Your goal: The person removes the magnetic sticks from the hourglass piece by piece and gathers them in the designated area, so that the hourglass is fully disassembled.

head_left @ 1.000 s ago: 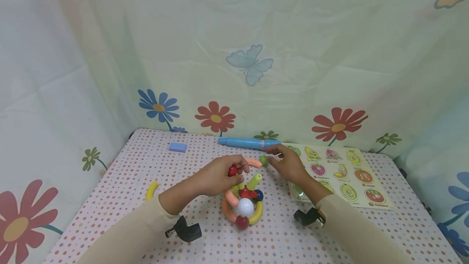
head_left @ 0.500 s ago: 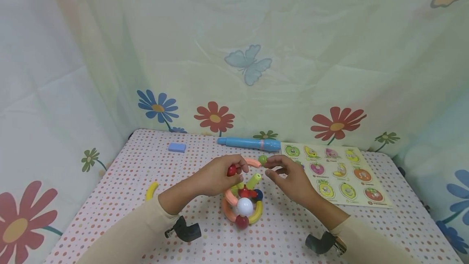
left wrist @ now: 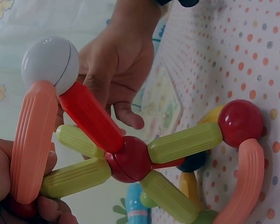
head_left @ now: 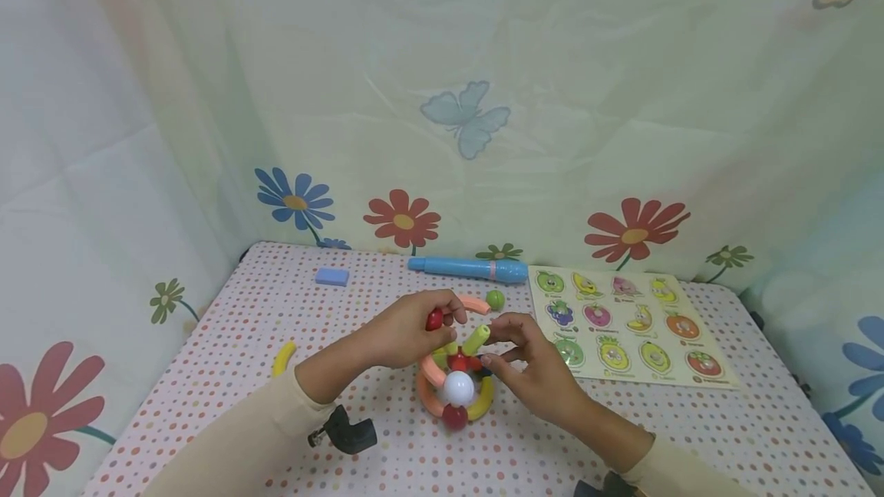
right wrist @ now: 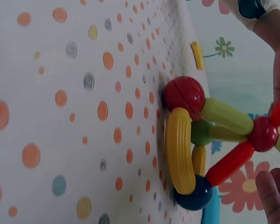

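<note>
A toy of magnetic rods and balls stands on the table, with a central red ball point(left wrist: 129, 158), a white ball point(head_left: 459, 388) and a lower red ball point(head_left: 455, 417). My left hand point(head_left: 414, 330) grips it at an upper red ball point(head_left: 434, 319), beside an orange curved rod point(left wrist: 34, 140). On the other side my right hand point(head_left: 537, 368), fingers loosely bent, is next to a yellow-green rod point(head_left: 475, 340) and overlaps the dark blue ball in the head view. From the right wrist, this blue ball point(right wrist: 194, 193) sits low, joined to red and yellow rods.
Behind the toy lie a green ball point(head_left: 495, 300) and a curved orange rod point(head_left: 475, 304). Farther back is a blue tube point(head_left: 470, 269) with a pink band. A fruit picture board point(head_left: 659, 328) lies at right; a blue block point(head_left: 332, 276) and yellow curved rod point(head_left: 284, 359) at left.
My right hand has come away from the green ball, back toward me to the toy's right side. The left hand keeps its grip in the same place.
</note>
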Demonstrator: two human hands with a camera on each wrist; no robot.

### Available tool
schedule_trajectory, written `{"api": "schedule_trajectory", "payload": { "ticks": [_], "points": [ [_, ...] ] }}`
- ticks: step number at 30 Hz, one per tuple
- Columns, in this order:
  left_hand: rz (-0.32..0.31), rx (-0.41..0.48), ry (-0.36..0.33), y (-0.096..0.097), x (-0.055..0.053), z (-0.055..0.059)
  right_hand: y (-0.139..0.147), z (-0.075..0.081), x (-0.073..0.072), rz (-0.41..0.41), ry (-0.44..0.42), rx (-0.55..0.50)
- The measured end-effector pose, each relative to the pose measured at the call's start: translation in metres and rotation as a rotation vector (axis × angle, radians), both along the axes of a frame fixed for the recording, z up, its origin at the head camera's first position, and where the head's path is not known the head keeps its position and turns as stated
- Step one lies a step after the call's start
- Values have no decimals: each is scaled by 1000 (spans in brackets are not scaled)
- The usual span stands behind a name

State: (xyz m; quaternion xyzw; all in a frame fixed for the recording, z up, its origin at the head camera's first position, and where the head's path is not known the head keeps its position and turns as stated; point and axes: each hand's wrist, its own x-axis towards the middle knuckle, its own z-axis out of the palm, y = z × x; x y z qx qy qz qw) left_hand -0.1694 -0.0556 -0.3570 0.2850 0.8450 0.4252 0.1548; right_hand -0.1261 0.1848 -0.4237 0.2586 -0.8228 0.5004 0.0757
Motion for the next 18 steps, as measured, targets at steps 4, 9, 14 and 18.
{"api": "schedule_trajectory", "payload": {
  "ticks": [4,9,14,18],
  "points": [
    [-2,-6,12,0,0,0,-6,-3,-1,4,4,7],
    [0,-6,22,0,-1,0,-10,-7,-1,11,-15,10],
    [5,-12,26,0,0,0,-14,-7,0,-8,-48,19],
    [9,-14,26,0,0,-1,-15,-6,-1,-24,-61,36]
  ]
}}
